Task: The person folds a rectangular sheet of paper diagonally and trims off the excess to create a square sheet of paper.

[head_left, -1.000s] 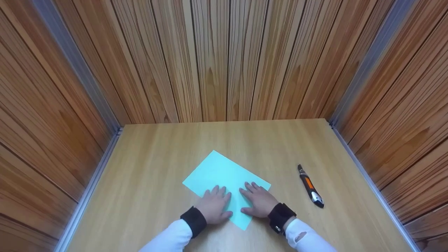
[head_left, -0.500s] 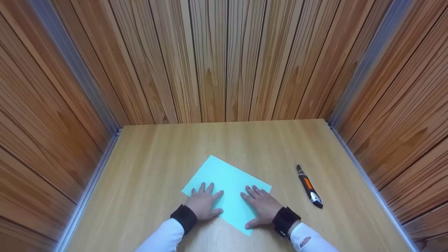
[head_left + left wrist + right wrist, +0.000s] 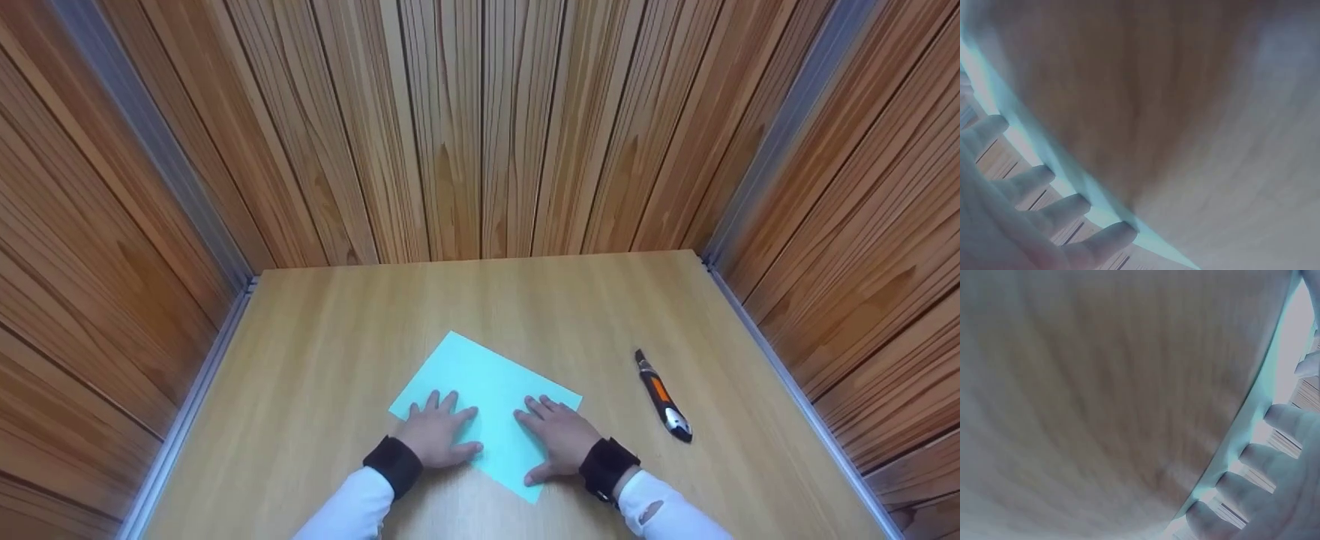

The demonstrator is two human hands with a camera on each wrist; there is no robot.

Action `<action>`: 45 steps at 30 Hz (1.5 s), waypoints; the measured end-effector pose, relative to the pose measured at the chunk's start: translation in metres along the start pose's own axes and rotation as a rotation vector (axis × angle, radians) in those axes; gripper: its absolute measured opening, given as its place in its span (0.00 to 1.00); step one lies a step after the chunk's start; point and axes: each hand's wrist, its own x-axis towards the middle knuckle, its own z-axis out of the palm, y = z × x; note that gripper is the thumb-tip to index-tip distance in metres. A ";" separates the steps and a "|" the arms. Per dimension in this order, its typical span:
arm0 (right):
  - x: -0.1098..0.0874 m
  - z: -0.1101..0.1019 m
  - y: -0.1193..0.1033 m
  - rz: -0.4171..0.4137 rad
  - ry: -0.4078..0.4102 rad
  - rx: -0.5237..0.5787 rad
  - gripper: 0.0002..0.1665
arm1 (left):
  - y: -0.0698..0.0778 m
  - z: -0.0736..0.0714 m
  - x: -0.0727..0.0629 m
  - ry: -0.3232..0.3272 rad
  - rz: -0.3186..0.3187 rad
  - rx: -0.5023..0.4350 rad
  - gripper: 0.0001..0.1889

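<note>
A light turquoise sheet of paper (image 3: 487, 375) lies flat and turned at an angle on the wooden table. My left hand (image 3: 435, 439) rests on its left side with fingers spread. On the right side, my right hand (image 3: 564, 439) presses the sheet, also with fingers spread and thumb toward the near corner. In the left wrist view, fingertips of the left hand (image 3: 1033, 208) touch the paper (image 3: 1022, 135). The right wrist view has the right hand (image 3: 1280, 472) with its fingertips on the paper (image 3: 1264, 382). Neither hand grips anything.
An orange and black utility knife (image 3: 661, 396) lies to the right of the paper on the table (image 3: 315, 337). Wood-panelled walls (image 3: 450, 127) with metal edge strips stand at the back and both sides.
My left hand has shifted left across the paper and spread its fingers. The right thumb has moved nearer to me. The sheet has slid slightly toward me; the last half second is nearly still.
</note>
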 end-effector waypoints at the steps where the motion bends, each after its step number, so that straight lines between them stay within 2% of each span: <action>1: 0.001 -0.001 -0.001 0.001 0.006 -0.001 0.66 | 0.000 -0.002 0.000 -0.003 0.000 -0.003 0.41; 5: 0.006 -0.004 -0.002 0.002 0.036 -0.009 0.59 | 0.001 -0.008 -0.002 -0.018 0.024 0.025 0.47; 8: 0.010 -0.007 -0.001 -0.005 0.072 -0.018 0.52 | 0.003 -0.011 -0.003 -0.007 0.068 0.049 0.46; 11: 0.013 -0.011 -0.001 -0.018 0.112 -0.023 0.44 | 0.004 -0.013 -0.005 0.037 0.111 0.049 0.35; 15: 0.017 -0.015 0.000 -0.030 0.140 -0.007 0.35 | 0.004 -0.013 -0.005 0.108 0.160 0.032 0.15; 17: 0.018 -0.017 0.001 -0.028 0.139 0.003 0.33 | 0.003 -0.012 -0.005 0.128 0.171 0.019 0.12; 24: 0.018 -0.025 0.013 -0.024 0.109 0.109 0.35 | 0.002 -0.011 -0.007 0.182 0.201 -0.006 0.16; 28: 0.013 -0.031 0.026 -0.003 0.032 0.264 0.47 | 0.000 -0.011 -0.006 0.195 0.199 -0.018 0.18; 31: 0.008 -0.032 0.037 0.056 -0.004 0.424 0.53 | -0.001 -0.011 -0.006 0.196 0.179 -0.031 0.18; 33: 0.006 -0.030 0.044 0.087 0.035 0.521 0.48 | -0.002 -0.010 -0.007 0.195 0.172 -0.030 0.18; 36: 0.006 -0.025 0.054 0.117 0.139 0.626 0.28 | -0.002 -0.008 -0.007 0.188 0.160 -0.024 0.17; 39: 0.010 -0.022 0.062 0.141 0.222 0.661 0.11 | -0.002 -0.007 -0.007 0.182 0.141 -0.032 0.17; 45: 0.018 -0.021 0.061 0.205 0.306 0.654 0.10 | -0.001 -0.008 -0.006 0.184 0.092 -0.080 0.16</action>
